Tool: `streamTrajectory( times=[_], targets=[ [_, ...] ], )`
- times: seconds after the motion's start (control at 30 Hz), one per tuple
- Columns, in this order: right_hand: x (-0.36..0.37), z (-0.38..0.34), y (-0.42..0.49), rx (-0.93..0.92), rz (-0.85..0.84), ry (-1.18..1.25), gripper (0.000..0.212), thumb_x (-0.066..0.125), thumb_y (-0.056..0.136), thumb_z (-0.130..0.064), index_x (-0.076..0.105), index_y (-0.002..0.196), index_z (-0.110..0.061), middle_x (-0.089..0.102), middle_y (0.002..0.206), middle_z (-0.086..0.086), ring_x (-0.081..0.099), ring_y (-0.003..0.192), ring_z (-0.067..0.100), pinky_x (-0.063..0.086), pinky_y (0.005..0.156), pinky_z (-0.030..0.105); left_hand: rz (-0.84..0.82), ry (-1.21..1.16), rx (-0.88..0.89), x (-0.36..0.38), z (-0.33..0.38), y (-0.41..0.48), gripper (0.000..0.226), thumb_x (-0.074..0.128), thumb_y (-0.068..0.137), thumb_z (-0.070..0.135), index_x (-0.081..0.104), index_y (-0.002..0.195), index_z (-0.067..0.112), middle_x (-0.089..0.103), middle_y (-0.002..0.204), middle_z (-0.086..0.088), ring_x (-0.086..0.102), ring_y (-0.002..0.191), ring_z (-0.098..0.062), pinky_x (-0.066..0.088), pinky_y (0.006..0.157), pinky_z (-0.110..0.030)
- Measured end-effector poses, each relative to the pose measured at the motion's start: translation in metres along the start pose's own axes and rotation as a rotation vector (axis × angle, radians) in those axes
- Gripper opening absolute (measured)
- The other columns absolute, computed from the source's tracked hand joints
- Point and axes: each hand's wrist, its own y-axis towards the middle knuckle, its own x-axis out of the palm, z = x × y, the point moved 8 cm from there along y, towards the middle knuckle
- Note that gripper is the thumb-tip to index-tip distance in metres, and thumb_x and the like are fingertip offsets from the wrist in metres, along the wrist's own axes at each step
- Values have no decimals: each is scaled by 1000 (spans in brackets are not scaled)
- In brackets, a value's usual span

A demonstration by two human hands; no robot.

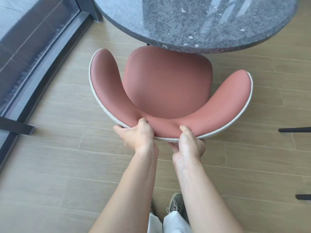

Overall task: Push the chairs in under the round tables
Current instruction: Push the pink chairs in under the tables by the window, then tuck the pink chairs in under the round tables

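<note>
Chair [168,84] stands directly far of both hands, its front-to-back line running near-to-far toward the round table [202,22]. Only its far front edge sits under the table rim, the rest out in the open. Left hand [139,135] and right hand [188,145] are side by side at the near middle of the backrest [166,132], each clamped on its top edge, thumbs on the pink inner face, fingers behind. Forearms reach forward, equally close.

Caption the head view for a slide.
Left hand and right hand grip the pink chair, seat front under the round table.
</note>
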Motion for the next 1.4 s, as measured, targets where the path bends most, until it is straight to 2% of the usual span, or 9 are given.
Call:
streamTrajectory(
  times=[0.17,0.37,0.47,0.57,0.63,0.7,0.8,1.03,1.4],
  targets=[
    [19,-15,0,2,0,-34,16,75,92,-8,66,96,-19,70,90,-2,62,64,13,57,47,29,-3,62,26,17,20,4,39,70,82,10,42,109,20,70,99,-5,71,96,-33,55,91,-35],
    [24,-20,-4,-60,-92,-27,27,81,94,-20,69,118,-18,73,93,-1,62,59,10,61,47,28,-57,16,19,24,20,5,43,77,85,23,39,106,23,61,91,8,66,88,-26,49,83,-32],
    [22,-18,-20,-58,-294,-110,18,83,95,-28,73,96,-14,66,70,-1,60,43,9,62,49,32,-210,-128,33,19,26,-9,42,75,85,41,37,91,24,49,86,6,50,76,-22,43,75,-37],
    [23,-33,-43,-155,-492,-113,29,76,100,-37,66,87,-13,72,81,10,78,62,23,66,60,36,-454,-253,267,6,59,-27,30,65,83,50,50,89,24,45,81,5,44,69,-15,39,69,-32],
    [34,-61,-67,-373,-664,-101,30,74,98,-42,68,92,-13,81,93,12,84,88,29,69,82,40,-592,-267,408,1,90,-38,22,57,92,47,60,97,25,56,87,6,57,77,-13,44,75,-28],
    [45,-91,-100,-630,-774,-149,35,69,91,-46,70,109,-16,81,112,5,78,116,25,61,104,42,-720,-261,480,-2,119,-51,33,48,98,54,66,107,27,65,100,6,66,95,-15,50,88,-33],
    [56,-137,-153,-888,-875,-183,46,64,91,-40,60,132,-20,69,139,-2,62,141,18,48,122,38,-872,-265,580,-9,180,-88,54,61,88,80,69,117,34,64,126,2,67,122,-26,52,107,-47],
    [61,-272,-300,-1122,-1037,-132,89,65,87,-80,50,149,-19,57,159,4,51,153,18,38,129,46,-1093,-310,906,-35,354,-221,85,61,75,93,53,130,29,59,145,4,59,142,-37,45,119,-63],
    [-7,-423,-376,-1430,-1069,-55,85,62,89,-81,51,152,-26,58,158,-5,54,150,21,39,127,43,-1255,-406,1185,-19,445,-374,69,57,83,91,61,135,45,60,151,8,58,143,-31,49,116,-46]
  ],
)
